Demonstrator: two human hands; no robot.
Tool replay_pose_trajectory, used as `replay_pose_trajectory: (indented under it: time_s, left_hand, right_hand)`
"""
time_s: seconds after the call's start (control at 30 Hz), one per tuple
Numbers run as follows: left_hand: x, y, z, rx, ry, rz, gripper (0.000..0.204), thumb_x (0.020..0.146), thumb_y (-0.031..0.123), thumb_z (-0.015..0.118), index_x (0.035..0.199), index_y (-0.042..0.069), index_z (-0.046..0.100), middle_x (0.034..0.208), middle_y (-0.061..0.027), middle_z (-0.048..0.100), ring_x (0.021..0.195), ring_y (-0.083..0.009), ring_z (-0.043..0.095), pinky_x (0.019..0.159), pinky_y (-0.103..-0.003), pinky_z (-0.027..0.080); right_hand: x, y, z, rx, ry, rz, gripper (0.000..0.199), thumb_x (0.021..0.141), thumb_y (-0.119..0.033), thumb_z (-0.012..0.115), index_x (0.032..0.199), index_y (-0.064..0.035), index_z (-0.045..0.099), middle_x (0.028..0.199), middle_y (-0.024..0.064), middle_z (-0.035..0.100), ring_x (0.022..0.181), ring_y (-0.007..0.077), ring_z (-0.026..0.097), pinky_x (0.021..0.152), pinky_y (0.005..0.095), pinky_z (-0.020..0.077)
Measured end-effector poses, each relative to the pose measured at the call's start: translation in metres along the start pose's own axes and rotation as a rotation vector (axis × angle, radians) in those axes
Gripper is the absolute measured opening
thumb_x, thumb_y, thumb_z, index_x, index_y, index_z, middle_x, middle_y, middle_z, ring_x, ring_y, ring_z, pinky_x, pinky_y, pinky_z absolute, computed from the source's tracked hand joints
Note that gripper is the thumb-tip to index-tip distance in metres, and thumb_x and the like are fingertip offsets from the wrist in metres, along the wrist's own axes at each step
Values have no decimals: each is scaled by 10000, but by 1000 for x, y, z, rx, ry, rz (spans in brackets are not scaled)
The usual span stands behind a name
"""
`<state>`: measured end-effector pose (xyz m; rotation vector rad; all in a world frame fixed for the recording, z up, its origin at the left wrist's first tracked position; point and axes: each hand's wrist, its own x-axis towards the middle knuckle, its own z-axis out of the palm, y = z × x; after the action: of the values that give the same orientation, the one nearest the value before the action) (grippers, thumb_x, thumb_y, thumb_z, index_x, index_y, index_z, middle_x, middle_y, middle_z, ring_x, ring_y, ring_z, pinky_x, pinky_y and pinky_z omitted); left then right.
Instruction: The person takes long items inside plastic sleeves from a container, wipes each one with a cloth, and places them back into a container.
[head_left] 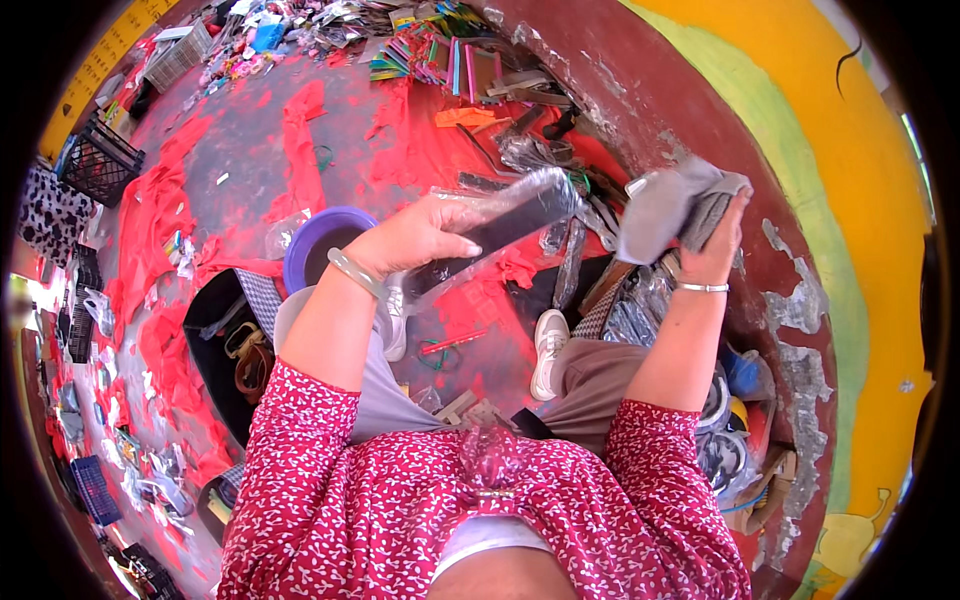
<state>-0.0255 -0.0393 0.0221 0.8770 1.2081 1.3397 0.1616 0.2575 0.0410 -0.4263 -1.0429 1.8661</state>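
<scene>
My left hand (428, 232) is closed on a flat, dark strip in a clear plastic sleeve (525, 212), thumb on top. It is tilted up to the right, and its exact kind does not show. In my right hand (716, 240), raised near the wall, a grey cloth (655, 212) is gripped and hangs over to the left. The two hands are apart, above my knees. Below the right hand lie several plastic-wrapped items (640, 308). Beside my left leg stands a dark bag (212, 345) with coiled brown belts (254, 368) inside.
A purple bucket (298, 250) stands beyond my left knee. Red sheeting (160, 255) lies crumpled across the floor. Colourful flat items (455, 65) are piled at the far wall. A black crate (103, 160) sits far left. The peeling red-and-yellow wall (800, 250) bounds the right.
</scene>
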Motion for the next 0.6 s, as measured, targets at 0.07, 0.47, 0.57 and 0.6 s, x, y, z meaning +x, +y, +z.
replay_pose_trajectory:
  time_s: [0.07,0.47,0.57,0.6]
  left_hand:
    - [2,-4,-2,24,26,63,332,791,-28,565,1123,-46,561,951,-52,625,814,-106,588,728,-266,490]
    - [26,-5,17,422,95,-7,258,846,237,621,954,3,625,724,42,531,644,-33,452,565,-211,384]
    - [34,-16,19,171,164,87,241,857,263,617,867,24,647,598,68,468,515,-24,402,442,-199,306]
    - [35,-18,21,115,178,106,229,852,248,625,865,21,651,605,64,479,519,-27,412,446,-200,312]
  right_hand:
    - [-13,10,16,54,-162,183,481,896,-466,464,1158,-64,500,1118,110,570,1041,238,552,913,382,441]
    - [-61,72,68,-177,-346,401,195,777,27,646,958,-43,651,862,18,657,776,106,607,713,258,482]
    - [-64,82,72,-168,-296,336,175,784,2,655,952,-46,648,849,0,647,754,85,586,696,242,466]
    - [-66,84,74,-156,-269,315,167,788,-8,657,950,-46,646,847,-6,642,746,78,578,691,237,460]
